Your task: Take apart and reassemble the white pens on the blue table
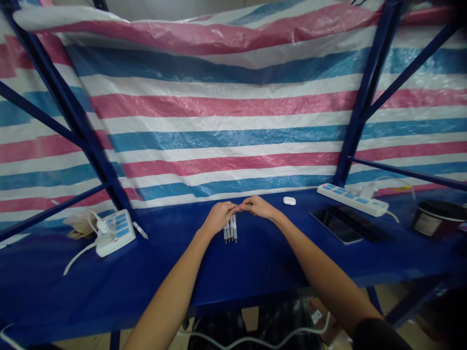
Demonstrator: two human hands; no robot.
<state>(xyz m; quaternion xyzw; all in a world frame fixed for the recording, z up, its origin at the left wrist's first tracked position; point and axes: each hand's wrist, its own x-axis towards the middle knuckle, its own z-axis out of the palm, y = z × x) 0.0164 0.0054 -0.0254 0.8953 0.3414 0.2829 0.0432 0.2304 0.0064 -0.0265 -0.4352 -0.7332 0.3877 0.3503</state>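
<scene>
- Head view: a row of slim pens (pixel 230 232), grey-white with dark tips, is laid side by side on the blue table (pixel 255 272), near its middle; their far ends are partly covered by the hands.
- The left hand (pixel 221 215) is placed over the far ends of the pens, and its fingertips are pressed together in a pinch.
- The right hand (pixel 258 206) is pinched also, and its fingertips are met by those of the left hand; what is held between them cannot be told.
- To the right of the hands, a small white case (pixel 289 201) is seen, and farther right a dark phone (pixel 335 226) is laid flat.
- Behind the phone, a white right power strip (pixel 352 199) is placed, with a plug inserted; a dark round container (pixel 438 218) is seen at the far right.
- On the left side, a left power strip (pixel 116 233) with plugged cords is found, and just beside it a white stick-like object (pixel 140 230).
- Behind the table, a striped sheet (pixel 233 104) is hung between blue posts.
</scene>
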